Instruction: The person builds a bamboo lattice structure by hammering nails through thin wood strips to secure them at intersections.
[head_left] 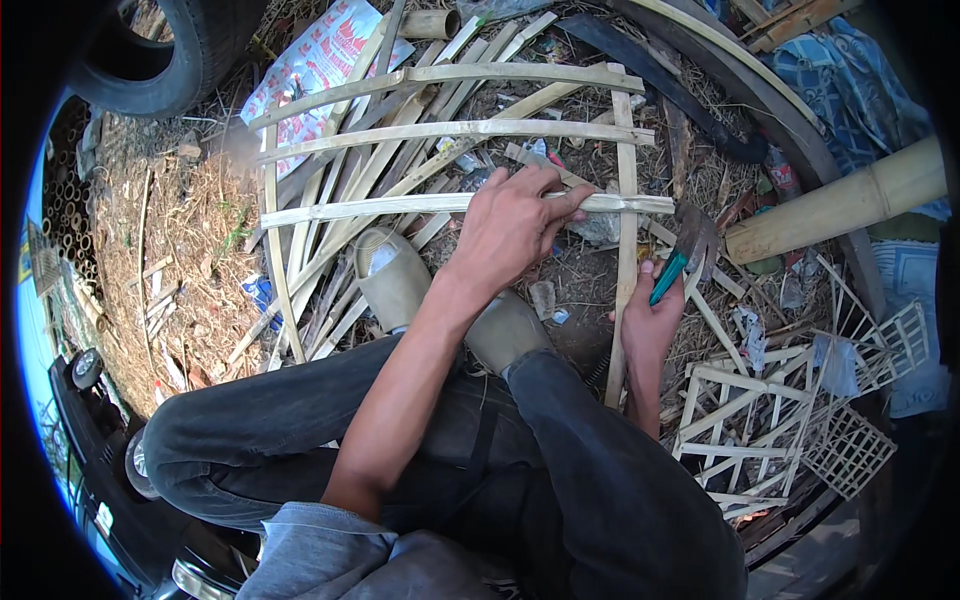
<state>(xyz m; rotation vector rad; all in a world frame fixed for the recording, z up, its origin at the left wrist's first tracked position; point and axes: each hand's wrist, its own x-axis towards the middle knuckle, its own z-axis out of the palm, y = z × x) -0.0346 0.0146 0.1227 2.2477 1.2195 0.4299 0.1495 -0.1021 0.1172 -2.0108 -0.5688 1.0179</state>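
Bamboo strip (400, 205) lies across the upright (627, 172), pinched in the fingers of the left hand (508, 228), while the right hand (652, 322) curls its fingers round a green-handled tool (668, 280); fastening seems the step, the next move wanting a steady joint.

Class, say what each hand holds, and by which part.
The left grip holds the nearest crosswise slat, just right of its middle; the right grip holds a tool by its teal handle.

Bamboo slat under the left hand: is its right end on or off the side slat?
On: the bamboo slat crosses over the side slat, its end projecting beyond it. Whether it is fastened, I cannot tell.
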